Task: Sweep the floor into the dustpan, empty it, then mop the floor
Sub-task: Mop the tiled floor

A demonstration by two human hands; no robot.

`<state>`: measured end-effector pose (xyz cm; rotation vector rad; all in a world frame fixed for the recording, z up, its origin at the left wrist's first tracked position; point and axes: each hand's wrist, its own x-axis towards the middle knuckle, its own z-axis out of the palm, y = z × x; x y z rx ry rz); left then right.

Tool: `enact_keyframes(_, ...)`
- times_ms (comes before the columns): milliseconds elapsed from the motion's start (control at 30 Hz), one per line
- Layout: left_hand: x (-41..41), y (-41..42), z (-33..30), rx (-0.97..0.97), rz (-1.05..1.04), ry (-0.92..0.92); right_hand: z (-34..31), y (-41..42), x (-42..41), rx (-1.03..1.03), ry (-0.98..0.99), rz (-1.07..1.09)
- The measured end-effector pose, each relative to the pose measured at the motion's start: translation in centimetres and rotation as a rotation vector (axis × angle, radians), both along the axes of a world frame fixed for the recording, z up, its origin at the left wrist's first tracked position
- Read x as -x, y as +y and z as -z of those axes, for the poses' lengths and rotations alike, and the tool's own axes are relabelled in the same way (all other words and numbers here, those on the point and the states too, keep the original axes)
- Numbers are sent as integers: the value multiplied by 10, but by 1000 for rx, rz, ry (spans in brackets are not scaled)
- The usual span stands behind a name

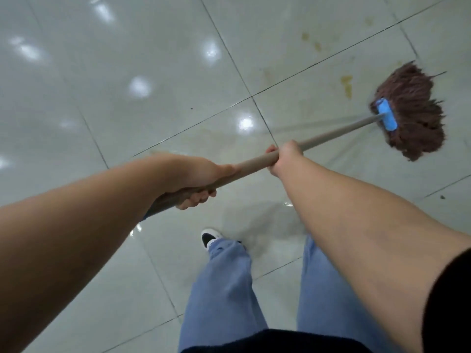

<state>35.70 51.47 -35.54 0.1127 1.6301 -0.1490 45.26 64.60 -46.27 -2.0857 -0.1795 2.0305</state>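
Fingers (196, 196) of the left hand (196, 174) and right hand (285, 155) are gripping the mop handle (331, 132), so dragging the mop head (418, 110) firmly across the yellowish stains (347, 85) on the floor (127, 59) should be working best.

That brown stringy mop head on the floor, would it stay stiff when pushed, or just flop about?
The mop head would probably flop: its loose brown strands splay flat on the floor. It likely drags rather than glides, since faint wet streaks suggest it is damp. The pole looks rigid; the left hand and right hand grip it without visible bending.
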Motion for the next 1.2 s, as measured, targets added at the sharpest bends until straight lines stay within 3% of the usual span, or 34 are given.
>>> enact_keyframes(200,70,-142,-37,204,-12,21,-16,-146,72,188,60,-141)
enact_keyframes(400,49,-143,-34,258,-25,-55,-18,-147,55,174,5,-161)
enact_keyframes(600,22,-71,-26,241,-46,-40,-8,-76,32,160,-19,-155)
enact_keyframes(933,-49,156,26,25,3,-11,36,157,-36,-29,-52,27)
enact_keyframes(1067,-105,214,47,-121,-133,-69,47,224,-86,-121,-124,50)
enact_keyframes(1200,-160,217,52,-94,-266,-219,49,228,-129,-184,-239,-4)
